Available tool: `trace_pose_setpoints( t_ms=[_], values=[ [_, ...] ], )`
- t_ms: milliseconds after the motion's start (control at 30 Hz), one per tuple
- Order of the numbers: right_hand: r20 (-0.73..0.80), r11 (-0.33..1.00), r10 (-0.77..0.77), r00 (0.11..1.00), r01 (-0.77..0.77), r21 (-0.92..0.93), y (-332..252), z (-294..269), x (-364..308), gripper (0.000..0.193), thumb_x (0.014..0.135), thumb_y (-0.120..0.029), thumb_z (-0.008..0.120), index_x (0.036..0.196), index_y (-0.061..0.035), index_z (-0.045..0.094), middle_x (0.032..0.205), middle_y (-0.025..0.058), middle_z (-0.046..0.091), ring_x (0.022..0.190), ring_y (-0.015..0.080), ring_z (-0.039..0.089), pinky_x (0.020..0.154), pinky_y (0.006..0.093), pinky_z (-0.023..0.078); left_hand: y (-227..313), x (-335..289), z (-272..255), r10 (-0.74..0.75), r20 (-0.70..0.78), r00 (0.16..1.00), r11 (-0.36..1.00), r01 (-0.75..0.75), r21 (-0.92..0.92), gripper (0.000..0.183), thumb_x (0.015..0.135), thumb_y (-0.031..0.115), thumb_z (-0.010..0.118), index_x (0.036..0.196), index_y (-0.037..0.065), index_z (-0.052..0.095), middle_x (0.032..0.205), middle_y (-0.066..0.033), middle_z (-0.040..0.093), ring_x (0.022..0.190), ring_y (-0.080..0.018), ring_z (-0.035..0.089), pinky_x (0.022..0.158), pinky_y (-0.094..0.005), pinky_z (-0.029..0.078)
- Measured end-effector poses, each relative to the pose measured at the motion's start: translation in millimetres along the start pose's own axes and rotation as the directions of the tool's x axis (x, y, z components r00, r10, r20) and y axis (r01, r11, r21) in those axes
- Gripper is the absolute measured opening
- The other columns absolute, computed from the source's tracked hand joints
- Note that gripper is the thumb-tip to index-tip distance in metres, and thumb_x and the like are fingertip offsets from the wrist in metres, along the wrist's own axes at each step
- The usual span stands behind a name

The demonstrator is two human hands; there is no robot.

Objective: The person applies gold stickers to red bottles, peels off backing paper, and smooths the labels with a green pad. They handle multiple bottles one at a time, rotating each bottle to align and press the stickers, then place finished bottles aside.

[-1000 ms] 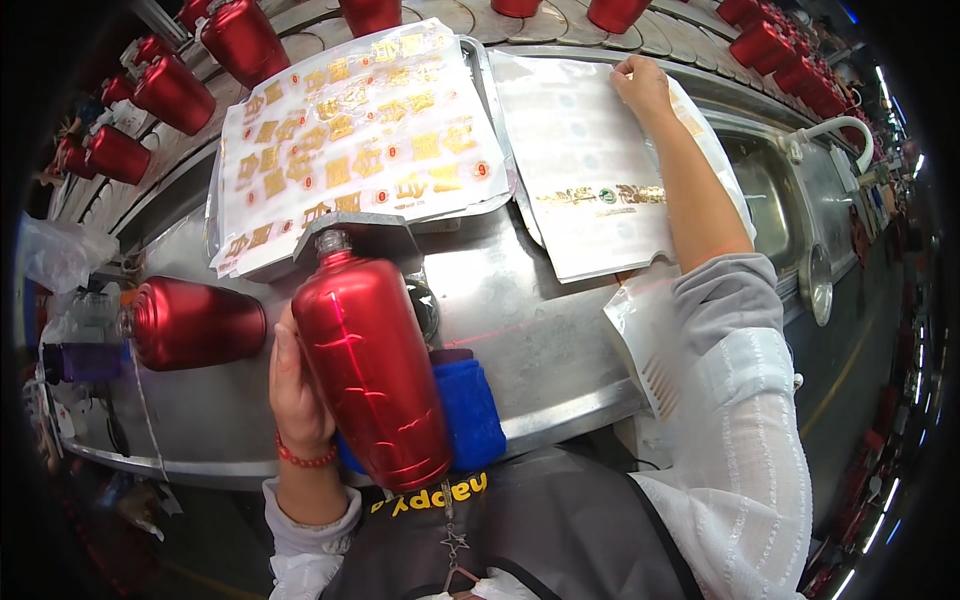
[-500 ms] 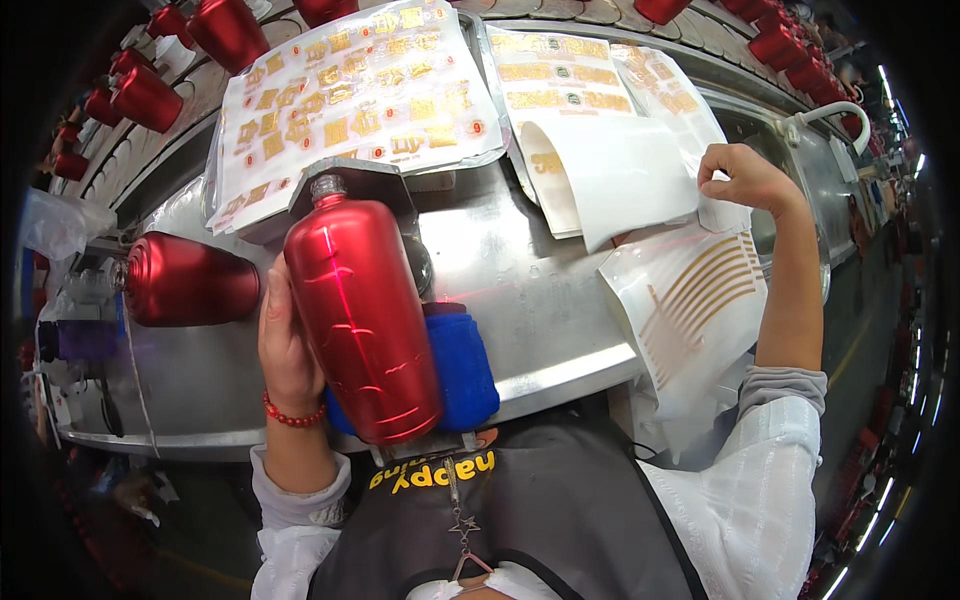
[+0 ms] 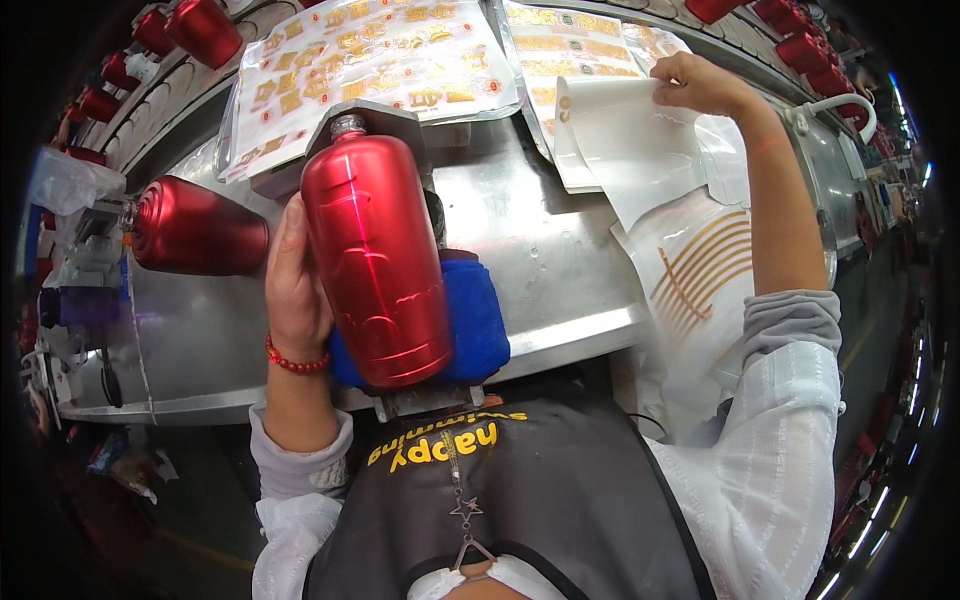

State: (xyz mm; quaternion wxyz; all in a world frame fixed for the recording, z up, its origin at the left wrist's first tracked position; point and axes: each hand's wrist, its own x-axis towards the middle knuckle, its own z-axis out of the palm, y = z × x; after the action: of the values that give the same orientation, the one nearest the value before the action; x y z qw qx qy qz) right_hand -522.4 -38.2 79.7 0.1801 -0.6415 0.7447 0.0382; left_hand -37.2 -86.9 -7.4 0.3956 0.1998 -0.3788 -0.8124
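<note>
A glossy red bottle [image 3: 380,260] with a bare threaded neck lies tilted on a padded stand, its neck pointing away from me. My left hand [image 3: 295,275], a red bead bracelet at its wrist, is closed against the bottle's left side; some fingers are hidden behind it. Blue cloth [image 3: 475,315] pads the stand under the bottle. At the right, my right hand [image 3: 695,85] pinches the upper edge of a curled white backing sheet [image 3: 640,140]. Below that arm is a clear sheet [image 3: 690,270] with curved gold stripes.
A second red bottle [image 3: 200,225] lies on the metal table [image 3: 540,270] at the left. Sheets of gold decals [image 3: 370,65] cover the far side, beside another decal stack [image 3: 570,45]. More red bottles [image 3: 205,30] stand along the conveyor behind. A white curved pipe [image 3: 840,105] rises at the right.
My right hand has moved up and left, and now grips the white sheet's edge. My left hand stays at the bottle. The whole view has shifted slightly.
</note>
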Motion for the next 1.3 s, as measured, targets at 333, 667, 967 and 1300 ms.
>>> trace_pose_setpoints(
  t_ms=[333, 667, 967, 1300],
  values=[
    [-0.139, 0.597, 0.246, 0.959, -0.037, 0.801, 114.2, -7.2, -101.0, 0.035, 0.095, -0.024, 0.069, 0.124, -0.0045, 0.066, 0.107, 0.0011, 0.069, 0.097, 0.0082, 0.064, 0.083, 0.0267, 0.052, -1.9, 2.3, -12.5, 0.029, 0.104, 0.994, 0.998, -0.034, 0.047, 0.042, 0.112, 0.029, 0.032, 0.136, 0.001, 0.052, 0.126, -0.0133, 0.065, 0.112, -0.0189, 0.065, 0.098, -0.0339, 0.053],
    [-0.219, 0.007, 0.902, 0.372, 0.494, 0.869, 218.6, 239.6, -449.2, 0.037, 0.098, -0.025, 0.067, 0.127, -0.0028, 0.061, 0.117, 0.0094, 0.069, 0.108, 0.0246, 0.066, 0.094, 0.0398, 0.053, -3.3, 1.7, -14.3, -0.034, 0.106, 0.994, 0.998, 0.027, 0.064, 0.045, 0.113, 0.034, 0.027, 0.134, 0.004, 0.053, 0.126, -0.0108, 0.064, 0.113, -0.0198, 0.063, 0.101, -0.0357, 0.05],
    [-0.33, 0.23, 0.92, -0.212, -0.389, 0.892, 298.3, 291.7, -490.3, 0.04, 0.099, -0.036, 0.064, 0.126, -0.0067, 0.066, 0.109, 0.006, 0.07, 0.066, 0.0127, 0.054, 0.051, 0.0306, 0.041, -11.7, 4.2, -15.2, 0.086, 0.103, 0.991, 0.994, -0.093, 0.057, 0.061, 0.111, 0.048, 0.029, 0.14, 0.0, 0.05, 0.128, -0.0099, 0.063, 0.116, -0.0169, 0.061, 0.102, -0.0331, 0.047],
    [-0.645, 0.884, -0.257, 0.72, 0.444, 0.144, -52.3, 8.5, 52.0, 0.022, 0.1, -0.009, 0.06, 0.118, -0.0002, 0.068, 0.108, 0.0085, 0.066, 0.103, 0.0177, 0.062, 0.091, 0.0291, 0.047, 6.2, -5.3, 16.0, 0.082, 0.139, 0.987, 0.953, -0.118, 0.279, 0.074, 0.105, 0.057, 0.039, 0.149, -0.002, 0.036, 0.137, -0.0132, 0.057, 0.122, -0.0186, 0.059, 0.104, -0.0314, 0.048]
  ],
)
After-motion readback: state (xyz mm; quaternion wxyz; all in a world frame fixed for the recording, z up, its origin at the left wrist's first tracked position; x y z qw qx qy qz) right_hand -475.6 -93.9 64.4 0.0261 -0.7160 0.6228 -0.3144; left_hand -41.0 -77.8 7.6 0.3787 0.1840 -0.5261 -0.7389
